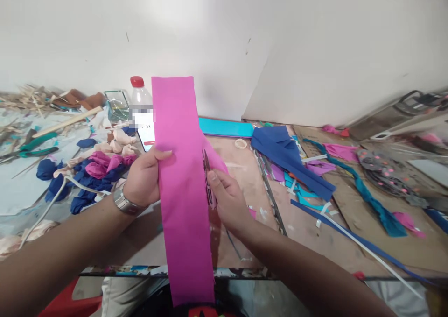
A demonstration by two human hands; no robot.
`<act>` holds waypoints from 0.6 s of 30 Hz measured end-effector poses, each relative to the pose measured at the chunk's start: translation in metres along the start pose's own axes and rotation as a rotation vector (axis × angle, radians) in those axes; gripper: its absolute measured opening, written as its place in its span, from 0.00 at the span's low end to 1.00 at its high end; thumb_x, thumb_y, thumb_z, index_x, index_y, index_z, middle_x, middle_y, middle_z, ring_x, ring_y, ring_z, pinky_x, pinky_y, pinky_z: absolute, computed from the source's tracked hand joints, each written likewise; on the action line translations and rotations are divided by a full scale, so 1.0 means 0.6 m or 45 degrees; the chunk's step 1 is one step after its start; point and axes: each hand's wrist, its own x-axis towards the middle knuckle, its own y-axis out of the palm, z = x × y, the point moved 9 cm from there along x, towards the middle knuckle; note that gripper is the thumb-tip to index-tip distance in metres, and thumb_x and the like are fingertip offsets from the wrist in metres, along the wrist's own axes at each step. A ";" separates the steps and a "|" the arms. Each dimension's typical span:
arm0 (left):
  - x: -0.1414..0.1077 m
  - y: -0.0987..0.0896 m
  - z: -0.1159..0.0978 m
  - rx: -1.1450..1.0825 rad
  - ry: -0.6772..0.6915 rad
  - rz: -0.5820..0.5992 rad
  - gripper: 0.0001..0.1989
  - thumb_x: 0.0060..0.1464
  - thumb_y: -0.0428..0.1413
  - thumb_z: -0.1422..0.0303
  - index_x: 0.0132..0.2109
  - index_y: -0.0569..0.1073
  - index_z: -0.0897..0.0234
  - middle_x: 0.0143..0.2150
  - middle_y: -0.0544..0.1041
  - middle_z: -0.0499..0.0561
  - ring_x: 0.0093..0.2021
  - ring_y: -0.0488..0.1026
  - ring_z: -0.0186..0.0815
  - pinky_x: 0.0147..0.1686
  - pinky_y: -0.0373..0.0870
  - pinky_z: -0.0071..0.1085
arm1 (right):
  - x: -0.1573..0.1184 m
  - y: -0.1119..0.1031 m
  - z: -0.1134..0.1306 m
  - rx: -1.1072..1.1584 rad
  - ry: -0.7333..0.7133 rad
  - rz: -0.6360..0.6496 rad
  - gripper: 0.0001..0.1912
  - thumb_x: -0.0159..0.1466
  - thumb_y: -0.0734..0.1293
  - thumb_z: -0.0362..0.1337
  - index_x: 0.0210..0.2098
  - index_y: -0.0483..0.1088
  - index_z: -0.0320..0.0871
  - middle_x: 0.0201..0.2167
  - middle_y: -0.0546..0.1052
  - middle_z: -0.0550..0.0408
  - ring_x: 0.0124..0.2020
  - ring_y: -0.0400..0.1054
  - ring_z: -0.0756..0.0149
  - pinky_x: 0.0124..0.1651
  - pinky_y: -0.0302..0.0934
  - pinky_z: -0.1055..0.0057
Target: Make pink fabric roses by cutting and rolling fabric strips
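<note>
A long strip of bright pink fabric (182, 177) hangs in front of me, its lower end reaching past the table's edge. My left hand (145, 174) grips the strip's left side, with the thumb on the front and the fingers hidden behind. In my right hand (226, 195) is a small pair of scissors (207, 179), blades pointing up along the strip's right edge. Behind the blades, a further part of the pink fabric slants down to the right. Whether the blades are apart cannot be made out.
Bunched navy, pink and cream fabric pieces (100, 167) and green-handled pliers (38, 145) lie left. A red-capped bottle (139, 93) and a phone (145, 132) stand behind my left hand. Right are folded navy fabric (290, 153), a turquoise strip (227, 127) and a teal strip (367, 191).
</note>
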 end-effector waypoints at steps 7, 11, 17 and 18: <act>0.006 -0.009 0.021 -0.018 -0.021 0.017 0.19 0.41 0.62 0.75 0.45 0.78 0.69 0.39 0.84 0.56 0.36 0.82 0.45 0.39 0.81 0.37 | 0.013 -0.014 -0.038 0.044 0.110 0.207 0.21 0.64 0.70 0.57 0.39 0.74 0.45 0.26 0.71 0.60 0.28 0.64 0.69 0.34 0.62 0.72; 0.007 -0.023 0.026 0.088 0.024 -0.006 0.28 0.41 0.63 0.78 0.53 0.76 0.64 0.41 0.83 0.53 0.36 0.82 0.43 0.36 0.81 0.34 | 0.018 -0.014 -0.055 0.055 0.075 0.290 0.21 0.65 0.70 0.54 0.48 0.75 0.45 0.37 0.76 0.55 0.39 0.70 0.65 0.44 0.65 0.68; 0.015 -0.035 0.030 0.092 0.045 -0.037 0.27 0.43 0.64 0.75 0.53 0.76 0.65 0.39 0.83 0.54 0.34 0.81 0.43 0.36 0.80 0.36 | 0.031 -0.020 -0.064 0.006 0.039 0.301 0.23 0.63 0.71 0.56 0.48 0.75 0.46 0.32 0.75 0.56 0.36 0.69 0.64 0.39 0.65 0.69; 0.016 -0.036 0.030 0.087 0.045 -0.042 0.26 0.43 0.64 0.74 0.52 0.77 0.66 0.39 0.83 0.54 0.35 0.81 0.44 0.37 0.80 0.37 | 0.033 -0.022 -0.065 -0.002 0.048 0.293 0.23 0.63 0.71 0.57 0.45 0.75 0.45 0.30 0.74 0.57 0.34 0.68 0.65 0.36 0.64 0.70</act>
